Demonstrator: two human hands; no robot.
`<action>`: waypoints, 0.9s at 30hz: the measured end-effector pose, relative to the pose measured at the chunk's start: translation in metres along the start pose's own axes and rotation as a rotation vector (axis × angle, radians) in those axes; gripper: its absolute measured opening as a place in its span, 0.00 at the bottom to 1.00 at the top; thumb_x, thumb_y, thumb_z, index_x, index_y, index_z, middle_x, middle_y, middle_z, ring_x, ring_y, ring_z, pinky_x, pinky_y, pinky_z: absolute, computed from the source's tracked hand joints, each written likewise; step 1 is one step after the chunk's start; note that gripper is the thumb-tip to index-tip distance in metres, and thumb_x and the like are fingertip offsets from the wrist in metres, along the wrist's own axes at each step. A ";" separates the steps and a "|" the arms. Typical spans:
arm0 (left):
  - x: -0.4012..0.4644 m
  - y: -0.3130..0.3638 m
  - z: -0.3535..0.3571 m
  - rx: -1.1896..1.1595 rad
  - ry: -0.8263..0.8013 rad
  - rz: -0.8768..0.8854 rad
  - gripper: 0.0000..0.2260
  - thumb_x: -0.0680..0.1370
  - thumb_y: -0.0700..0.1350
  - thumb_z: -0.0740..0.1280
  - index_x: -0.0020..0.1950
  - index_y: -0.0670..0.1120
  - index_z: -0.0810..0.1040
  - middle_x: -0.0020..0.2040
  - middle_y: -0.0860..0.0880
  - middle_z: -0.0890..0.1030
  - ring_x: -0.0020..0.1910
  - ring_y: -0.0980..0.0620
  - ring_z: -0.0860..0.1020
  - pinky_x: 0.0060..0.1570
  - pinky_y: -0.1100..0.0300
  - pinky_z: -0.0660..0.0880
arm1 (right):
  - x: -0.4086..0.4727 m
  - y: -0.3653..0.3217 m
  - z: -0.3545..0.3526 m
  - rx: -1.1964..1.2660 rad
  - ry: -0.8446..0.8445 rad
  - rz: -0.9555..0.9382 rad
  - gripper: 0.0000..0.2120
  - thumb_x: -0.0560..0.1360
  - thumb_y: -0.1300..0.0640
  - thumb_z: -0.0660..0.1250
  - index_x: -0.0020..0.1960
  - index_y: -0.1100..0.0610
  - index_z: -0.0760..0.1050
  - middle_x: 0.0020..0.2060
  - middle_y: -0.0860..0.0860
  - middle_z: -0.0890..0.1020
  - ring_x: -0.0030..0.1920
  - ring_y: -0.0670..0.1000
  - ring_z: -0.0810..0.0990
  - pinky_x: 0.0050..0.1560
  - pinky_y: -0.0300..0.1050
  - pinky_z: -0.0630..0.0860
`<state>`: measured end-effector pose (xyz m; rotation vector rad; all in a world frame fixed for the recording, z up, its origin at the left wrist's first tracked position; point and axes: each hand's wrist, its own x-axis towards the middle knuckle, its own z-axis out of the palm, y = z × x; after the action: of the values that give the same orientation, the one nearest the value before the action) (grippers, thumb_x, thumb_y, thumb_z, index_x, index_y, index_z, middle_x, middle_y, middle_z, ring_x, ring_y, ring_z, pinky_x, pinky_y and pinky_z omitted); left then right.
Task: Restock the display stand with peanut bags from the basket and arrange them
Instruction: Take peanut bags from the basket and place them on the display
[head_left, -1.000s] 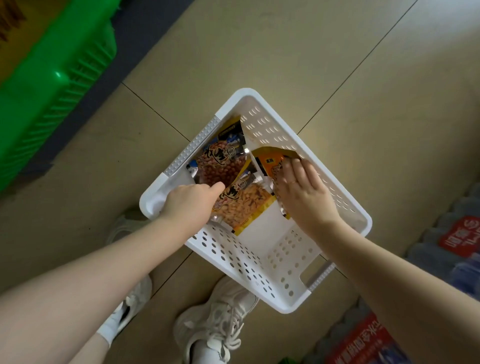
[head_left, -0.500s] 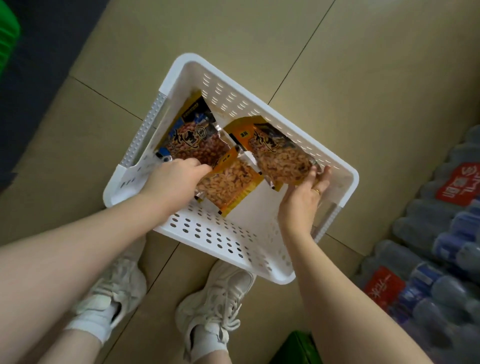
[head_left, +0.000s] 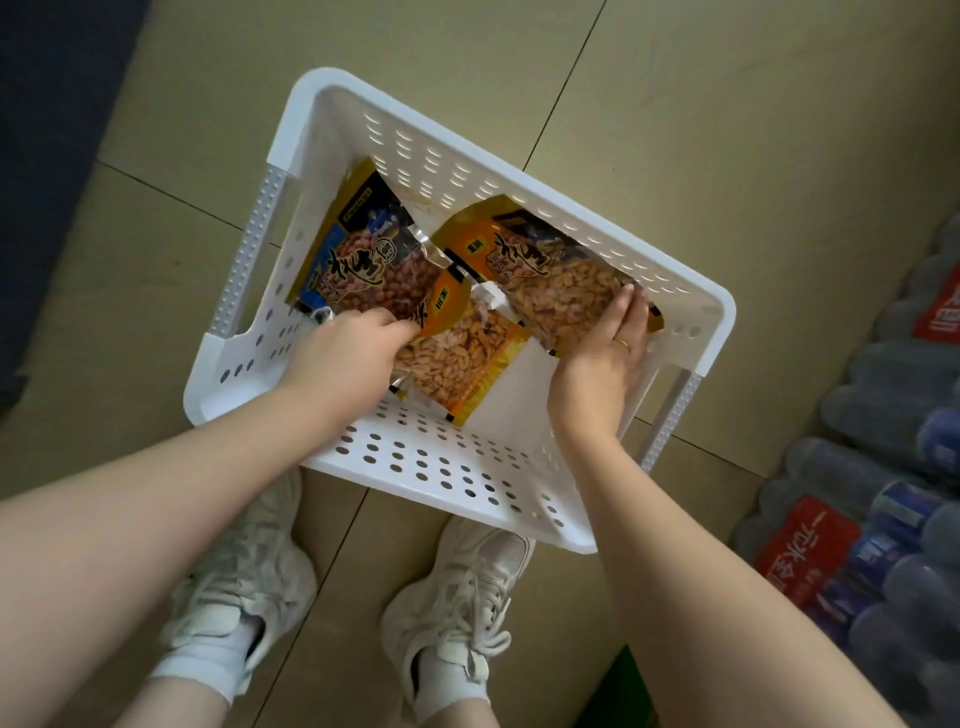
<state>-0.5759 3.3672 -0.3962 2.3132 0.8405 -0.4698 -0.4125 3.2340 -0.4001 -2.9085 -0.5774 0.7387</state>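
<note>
A white perforated basket (head_left: 447, 478) sits on the tiled floor in front of my feet. Three peanut bags lie inside it. A blue-and-yellow bag (head_left: 358, 260) leans against the far left wall. An orange bag (head_left: 467, 358) lies in the middle of the bottom. My left hand (head_left: 343, 358) is closed on the near edges of these two bags. A second orange bag (head_left: 550, 280) is tilted up at the right, and my right hand (head_left: 605, 358) grips its near right corner. The display stand is out of view.
Shrink-wrapped packs of water bottles (head_left: 883, 467) with red and blue labels are stacked on the floor at the right. A dark mat (head_left: 52, 130) covers the floor at the far left. A green object (head_left: 623, 696) shows at the bottom edge. My two sneakers (head_left: 457, 597) stand just before the basket.
My right hand has slid from flat on the orange bag to its near right corner and tilted that bag up. My left hand stays on the left bags. The view shifted right.
</note>
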 end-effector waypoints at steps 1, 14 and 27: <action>0.000 0.000 0.000 -0.003 -0.001 0.001 0.18 0.77 0.34 0.59 0.66 0.45 0.72 0.59 0.42 0.78 0.54 0.39 0.76 0.45 0.46 0.77 | 0.003 -0.002 -0.002 0.066 0.013 0.037 0.32 0.77 0.70 0.51 0.76 0.58 0.41 0.77 0.56 0.46 0.76 0.55 0.46 0.75 0.49 0.45; -0.007 -0.009 -0.015 -0.021 0.010 -0.161 0.07 0.76 0.32 0.56 0.47 0.43 0.68 0.42 0.42 0.76 0.38 0.40 0.74 0.32 0.50 0.69 | 0.035 -0.006 0.026 0.003 -0.405 0.337 0.39 0.69 0.43 0.71 0.71 0.59 0.57 0.71 0.60 0.62 0.71 0.62 0.60 0.71 0.57 0.62; -0.019 -0.005 -0.021 -0.245 0.005 -0.283 0.06 0.79 0.42 0.59 0.47 0.46 0.62 0.29 0.48 0.69 0.30 0.46 0.70 0.27 0.57 0.63 | 0.017 -0.029 0.019 1.022 -0.555 0.780 0.20 0.68 0.53 0.74 0.56 0.59 0.74 0.44 0.54 0.84 0.38 0.52 0.84 0.39 0.46 0.81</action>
<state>-0.5909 3.3749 -0.3731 1.9817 1.1675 -0.4525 -0.4174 3.2672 -0.4192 -1.8515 0.7776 1.3801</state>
